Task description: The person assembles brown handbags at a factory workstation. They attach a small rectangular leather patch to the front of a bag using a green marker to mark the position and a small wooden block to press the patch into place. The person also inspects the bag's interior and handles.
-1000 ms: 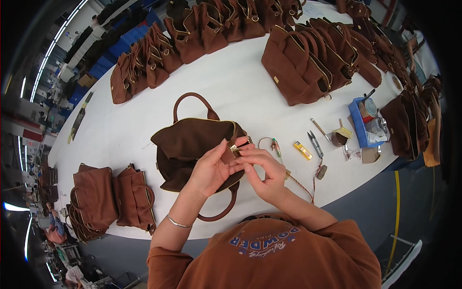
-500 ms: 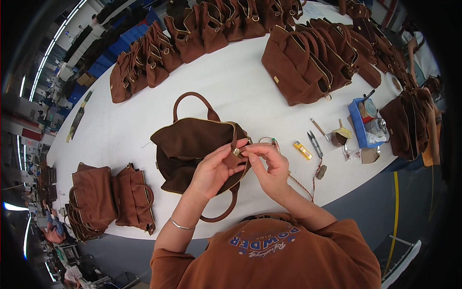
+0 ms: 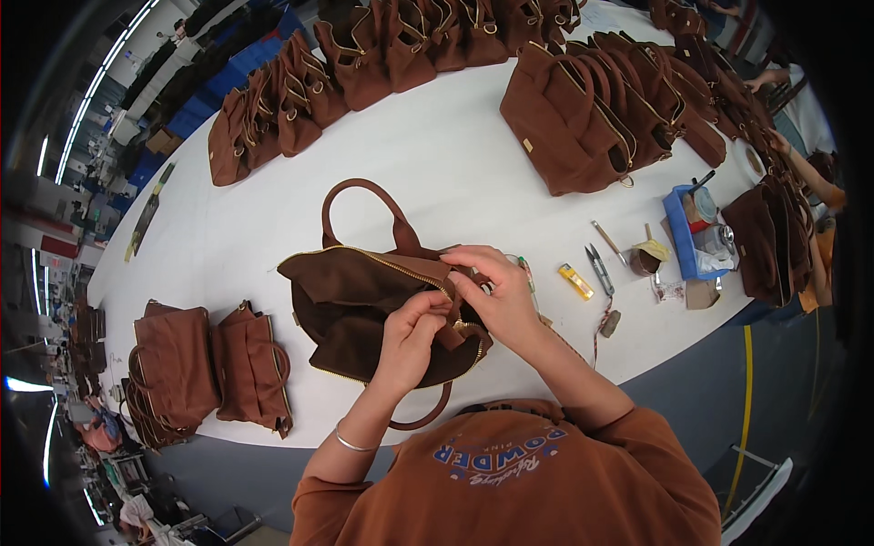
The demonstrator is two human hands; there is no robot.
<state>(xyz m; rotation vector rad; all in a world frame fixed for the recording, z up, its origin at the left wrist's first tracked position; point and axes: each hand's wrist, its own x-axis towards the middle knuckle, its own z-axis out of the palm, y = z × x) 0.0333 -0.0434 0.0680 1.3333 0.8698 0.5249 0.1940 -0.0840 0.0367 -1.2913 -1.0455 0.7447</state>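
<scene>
Head view: a brown fabric handbag [image 3: 364, 309] lies open on the white worktop [image 3: 437, 164], directly in front of the person, gold zip edge showing along its mouth, one handle arching away and the other looping toward the body. Left hand [image 3: 411, 335] rests on the bag's right end, fingers closed together in a pinch on the fabric beside the zip. Right hand [image 3: 496, 296] sits just beside it, touching the same end, fingers curled and pinched on the bag's zip corner. A metal bangle [image 3: 350, 443] circles the left wrist.

Right of the hands, on the worktop: a small yellow object [image 3: 575, 280], thread snips [image 3: 598, 269], a blue tray [image 3: 685, 238] holding small items. Two finished brown bags [image 3: 205, 369] stand at the near left edge. A row of brown bags [image 3: 364, 64] runs along the far side; a further stacked group [image 3: 592, 109] occupies the far right. Another person's arm [image 3: 801, 173] reaches in at the right edge
</scene>
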